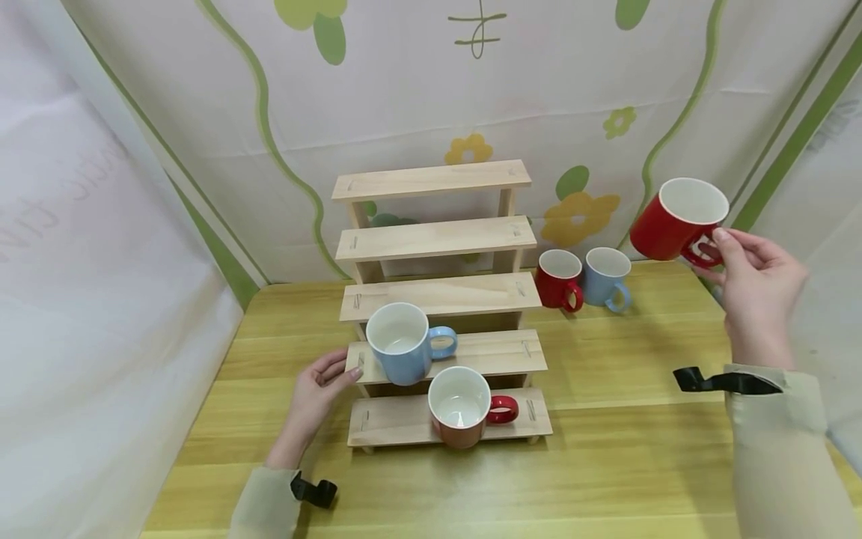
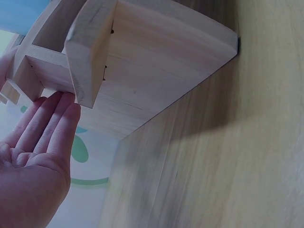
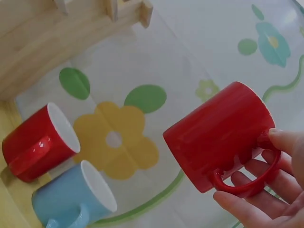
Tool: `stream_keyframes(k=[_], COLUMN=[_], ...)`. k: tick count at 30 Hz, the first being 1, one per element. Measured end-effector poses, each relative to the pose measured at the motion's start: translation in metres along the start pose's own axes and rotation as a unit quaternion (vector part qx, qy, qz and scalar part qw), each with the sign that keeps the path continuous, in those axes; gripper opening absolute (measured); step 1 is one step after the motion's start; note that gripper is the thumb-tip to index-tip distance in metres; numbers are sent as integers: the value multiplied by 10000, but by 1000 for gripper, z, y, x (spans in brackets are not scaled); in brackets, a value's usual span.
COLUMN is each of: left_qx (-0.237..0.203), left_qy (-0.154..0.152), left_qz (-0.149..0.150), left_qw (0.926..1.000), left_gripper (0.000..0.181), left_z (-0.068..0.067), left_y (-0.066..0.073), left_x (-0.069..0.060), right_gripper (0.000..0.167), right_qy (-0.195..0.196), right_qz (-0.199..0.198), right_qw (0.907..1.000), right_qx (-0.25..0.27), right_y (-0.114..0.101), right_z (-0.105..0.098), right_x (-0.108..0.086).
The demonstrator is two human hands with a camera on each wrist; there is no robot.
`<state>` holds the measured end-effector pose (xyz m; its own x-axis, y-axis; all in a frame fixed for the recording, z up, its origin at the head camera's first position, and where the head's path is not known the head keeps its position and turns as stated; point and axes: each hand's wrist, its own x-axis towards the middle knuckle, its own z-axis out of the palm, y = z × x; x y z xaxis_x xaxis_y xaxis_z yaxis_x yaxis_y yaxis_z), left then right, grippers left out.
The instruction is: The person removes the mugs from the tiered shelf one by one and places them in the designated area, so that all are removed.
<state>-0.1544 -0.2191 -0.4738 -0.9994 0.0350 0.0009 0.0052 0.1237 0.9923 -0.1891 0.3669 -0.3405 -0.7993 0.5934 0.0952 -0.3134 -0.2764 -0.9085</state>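
Observation:
My right hand (image 1: pixel 764 288) holds a red mug (image 1: pixel 663 228) by its handle, raised above the table at the right. The right wrist view shows the thumb and fingers around the handle of this red mug (image 3: pixel 221 135). At the left, my left hand (image 1: pixel 319 393) grips the end of a low step of the wooden tiered rack (image 1: pixel 441 297), thumb on top. In the left wrist view its fingers (image 2: pixel 57 123) reach under that step. On the same step stands a light blue mug (image 1: pixel 404 359); a red-handled mug (image 1: pixel 458 419) is on the lowest step.
Right of the rack, another red mug (image 1: pixel 555 281) and a light blue mug (image 1: pixel 602 281) stand side by side on the wooden table (image 1: pixel 619 449). A white curtain with flower prints (image 1: pixel 404 97) hangs behind the table and along its sides.

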Motion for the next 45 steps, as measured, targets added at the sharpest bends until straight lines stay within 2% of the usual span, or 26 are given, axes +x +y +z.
stream_keyframes(k=[4, 10, 18, 26, 36, 45], left_qx=[-17, -14, -6, -9, -60, -59], left_qy=[16, 8, -8, -6, -22, 2], left_qz=[-2, -48, 26, 21, 25, 45], left_qw=[10000, 10000, 10000, 10000, 10000, 10000], left_gripper=[48, 48, 47, 47, 48, 47], left_z=[1, 2, 1, 1, 0, 0], left_y=[0, -1, -1, -1, -2, -1], left_x=[0, 0, 1, 1, 1, 1], right_gripper=[39, 36, 31, 23, 15, 12], right_qy=[58, 214, 526, 750, 846, 999], right_qz=[18, 342, 427, 596, 949, 926], right_qw=[9999, 9992, 9977, 9951, 9919, 9904], right_qx=[96, 76, 83, -243, 68, -252], right_y=[10, 31, 73, 108, 127, 127], right_z=[-6, -24, -50, -56, -54, -49], right_x=[14, 31, 44, 54, 53, 49])
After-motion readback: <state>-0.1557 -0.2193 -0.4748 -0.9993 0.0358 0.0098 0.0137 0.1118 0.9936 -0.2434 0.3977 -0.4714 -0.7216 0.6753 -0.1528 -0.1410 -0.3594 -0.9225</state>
